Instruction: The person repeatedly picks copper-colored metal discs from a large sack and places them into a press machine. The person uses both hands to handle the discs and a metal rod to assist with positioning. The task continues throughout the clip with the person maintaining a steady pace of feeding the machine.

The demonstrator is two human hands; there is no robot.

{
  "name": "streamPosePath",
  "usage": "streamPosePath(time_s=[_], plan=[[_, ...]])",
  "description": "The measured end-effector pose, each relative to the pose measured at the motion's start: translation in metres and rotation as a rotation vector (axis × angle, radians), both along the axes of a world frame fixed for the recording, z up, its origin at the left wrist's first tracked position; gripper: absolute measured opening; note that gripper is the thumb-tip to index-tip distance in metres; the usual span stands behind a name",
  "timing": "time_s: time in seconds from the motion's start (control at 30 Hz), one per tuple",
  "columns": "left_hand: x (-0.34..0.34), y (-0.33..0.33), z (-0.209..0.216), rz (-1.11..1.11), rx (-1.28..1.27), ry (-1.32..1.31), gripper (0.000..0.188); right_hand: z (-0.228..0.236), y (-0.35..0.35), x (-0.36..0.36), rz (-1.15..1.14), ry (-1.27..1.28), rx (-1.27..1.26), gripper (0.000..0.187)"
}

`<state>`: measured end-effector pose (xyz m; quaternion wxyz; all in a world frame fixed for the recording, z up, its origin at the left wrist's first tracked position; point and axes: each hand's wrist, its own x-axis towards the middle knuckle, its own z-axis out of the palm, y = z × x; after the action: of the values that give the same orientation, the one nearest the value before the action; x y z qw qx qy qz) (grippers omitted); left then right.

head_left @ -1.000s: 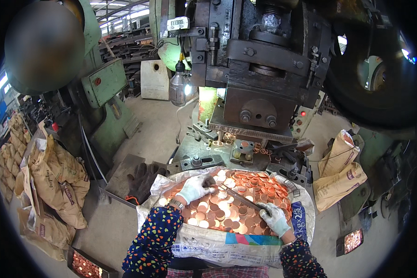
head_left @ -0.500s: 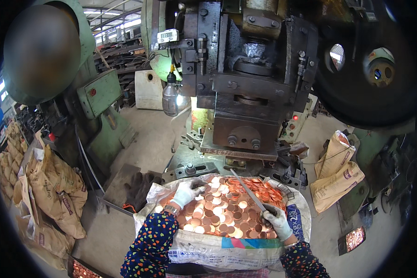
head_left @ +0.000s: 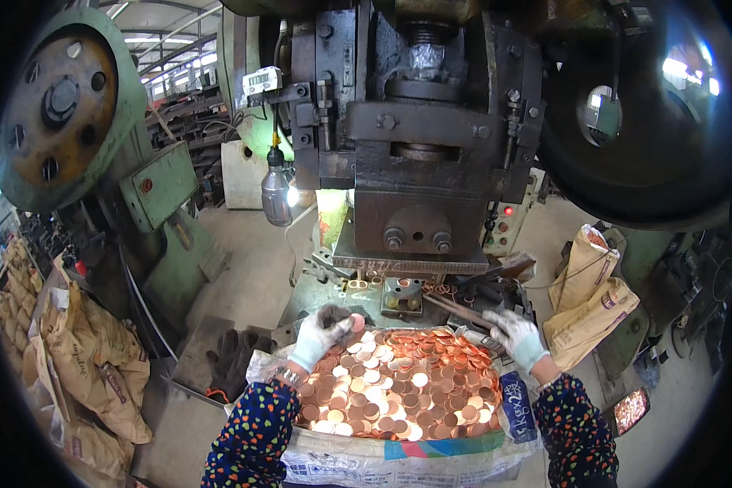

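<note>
My left hand [head_left: 321, 333], in a white glove with dark-stained fingertips, pinches one copper disc [head_left: 357, 323] above the far left edge of a white woven sack [head_left: 333, 455]. Loose copper discs [head_left: 382, 382] fill the sack's open top. My right hand [head_left: 512, 335], gloved likewise, grips long thin metal tweezers [head_left: 461, 311]. Their tips point left, close to a small die block [head_left: 402, 296] on the press bed. Above that block hangs the press ram [head_left: 419, 224], with a gap between them.
Copper-coloured rings [head_left: 358, 284] lie beside the die. A bottle-shaped lamp [head_left: 276, 191] hangs left of the ram. Dark gloves [head_left: 237, 358] rest on a ledge at left. Paper sacks [head_left: 98, 350] stand at left, more sacks [head_left: 590, 305] at right. A large dark flywheel [head_left: 626, 187] looms upper right.
My left hand has risen from the pile with a copper disc. The right hand has moved forward and right, bringing the tweezers from over the pile to the die. The view has shifted slightly.
</note>
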<state>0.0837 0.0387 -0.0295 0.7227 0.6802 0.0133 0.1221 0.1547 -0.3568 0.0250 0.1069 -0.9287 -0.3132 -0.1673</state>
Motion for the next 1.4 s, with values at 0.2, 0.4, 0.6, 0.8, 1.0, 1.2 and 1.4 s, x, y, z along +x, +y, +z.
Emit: streamPosePath(time_s=[0.2,0.4,0.6,0.8,1.0,1.2,1.4], plan=[[0.042,-0.006,0.000,0.065,-0.032,-0.009,0.018,0.009,0.040,0.039,0.022,-0.175,-0.256,0.041],[0.082,-0.022,-0.016,0.131,-0.186,0.071,0.018,0.000,0.059,0.065,-0.021,-0.239,-0.337,0.047],[0.127,-0.046,-0.026,0.339,0.291,-0.036,0.030,-0.005,0.041,0.061,-0.078,-0.091,-0.032,0.035],[0.156,-0.076,-0.017,0.456,0.890,0.102,0.033,-0.011,0.033,0.040,-0.029,0.100,0.038,0.036],[0.156,-0.076,-0.025,0.547,1.118,-0.173,0.028,-0.017,0.037,0.043,-0.009,0.104,0.013,0.036],[0.151,-0.074,-0.024,0.428,1.147,-0.180,0.026,-0.010,0.042,0.045,0.024,0.115,-0.023,0.035],[0.094,-0.055,-0.012,0.209,1.037,-0.170,0.027,-0.008,0.044,0.028,0.057,0.125,0.003,0.035]])
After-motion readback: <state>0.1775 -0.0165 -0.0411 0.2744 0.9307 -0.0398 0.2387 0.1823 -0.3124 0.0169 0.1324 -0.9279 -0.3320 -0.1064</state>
